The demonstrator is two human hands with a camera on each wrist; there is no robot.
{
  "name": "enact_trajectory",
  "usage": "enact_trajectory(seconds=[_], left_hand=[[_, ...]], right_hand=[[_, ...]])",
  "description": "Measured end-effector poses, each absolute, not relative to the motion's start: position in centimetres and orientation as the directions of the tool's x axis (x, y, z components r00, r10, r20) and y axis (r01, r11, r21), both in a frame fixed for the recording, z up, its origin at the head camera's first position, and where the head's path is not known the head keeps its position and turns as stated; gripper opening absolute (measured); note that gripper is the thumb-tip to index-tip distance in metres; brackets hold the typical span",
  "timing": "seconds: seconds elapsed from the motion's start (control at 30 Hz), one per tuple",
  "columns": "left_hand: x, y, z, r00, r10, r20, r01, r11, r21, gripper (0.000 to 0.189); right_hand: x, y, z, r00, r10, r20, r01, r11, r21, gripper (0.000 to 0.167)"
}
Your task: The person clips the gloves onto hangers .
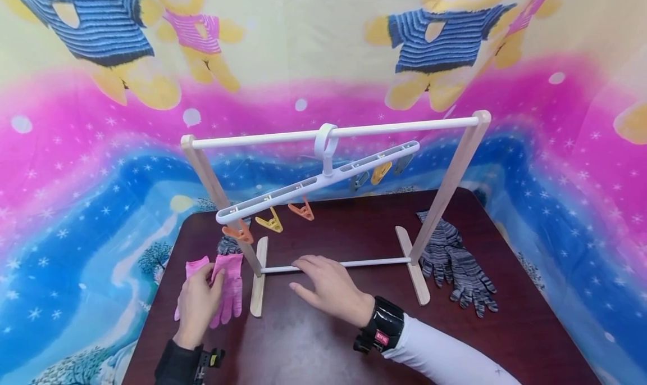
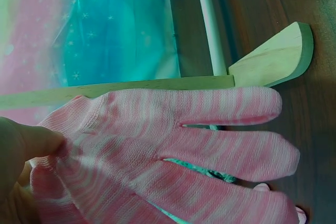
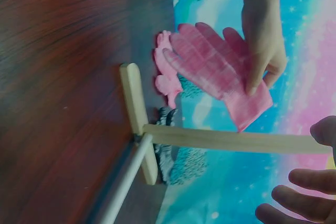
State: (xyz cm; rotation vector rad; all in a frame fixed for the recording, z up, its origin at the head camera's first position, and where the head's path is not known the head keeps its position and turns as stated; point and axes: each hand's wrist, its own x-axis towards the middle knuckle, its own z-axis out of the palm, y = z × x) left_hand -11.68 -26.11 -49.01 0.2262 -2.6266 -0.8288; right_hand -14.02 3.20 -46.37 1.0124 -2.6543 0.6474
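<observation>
My left hand (image 1: 198,300) pinches a pink knit glove (image 1: 231,289) at its cuff, thumb on the near side. The glove's fingers hang toward the table in the head view, and in the left wrist view the glove (image 2: 126,135) spreads out flat. Beneath and behind it lies a second pink glove (image 3: 167,69), partly hidden. My right hand (image 1: 328,286) is empty, fingers loosely extended, overlapping the rack's lower rod (image 1: 376,263) in the head view. Above both hands a white clip hanger (image 1: 283,194) hangs by its hook from the rack's top rod (image 1: 404,127).
Orange clips (image 1: 301,209) and yellow clips (image 1: 270,222) dangle from the hanger, with grey-blue ones toward its far end. Grey knit gloves (image 1: 470,272) lie right of the wooden rack (image 1: 445,188). More grey knit (image 1: 228,244) shows behind its left post. A printed curtain surrounds the table.
</observation>
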Motion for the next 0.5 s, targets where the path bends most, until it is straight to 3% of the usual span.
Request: enact_trajectory(seconds=[0.5], left_hand=[[-10.5,-25.3,-47.0,-0.893,-0.279,0.353,-0.031,0.82,0.572,0.016]], right_hand=[[-14.4,1.0,-43.5,-0.671,-0.596,0.441,-0.739,0.589,-0.328,0.047]])
